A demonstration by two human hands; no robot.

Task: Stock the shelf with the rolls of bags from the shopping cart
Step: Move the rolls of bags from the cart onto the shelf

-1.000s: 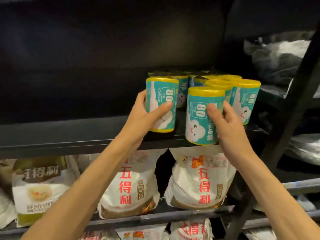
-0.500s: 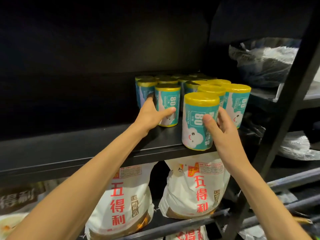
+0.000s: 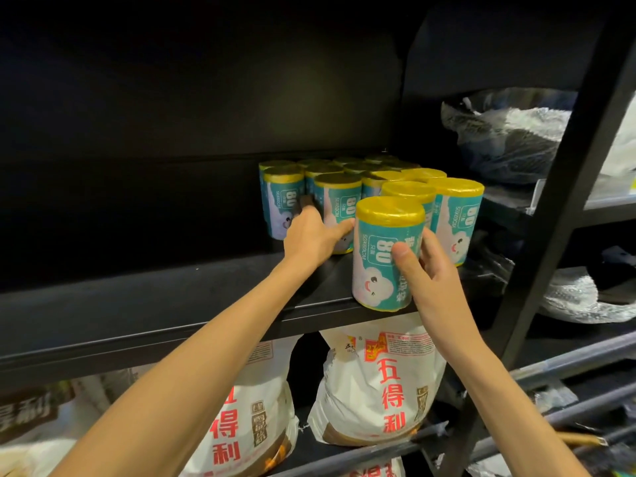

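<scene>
- A black metal shelf (image 3: 172, 304) spans the view, its back in deep shadow.
- Below it, white flour bags (image 3: 375, 390) with red Chinese characters stand side by side on a lower shelf.
- A cluster of teal bag rolls (image 3: 454, 218) with yellow tops stands upright toward the shelf's right.
- The right hand (image 3: 426, 266) has its grip clamped on the front roll (image 3: 385, 256), upright at the shelf's front edge.
- The left hand (image 3: 309, 235) wraps thumb and fingers around a second roll (image 3: 339, 208), which stands on the shelf against the cluster.
</scene>
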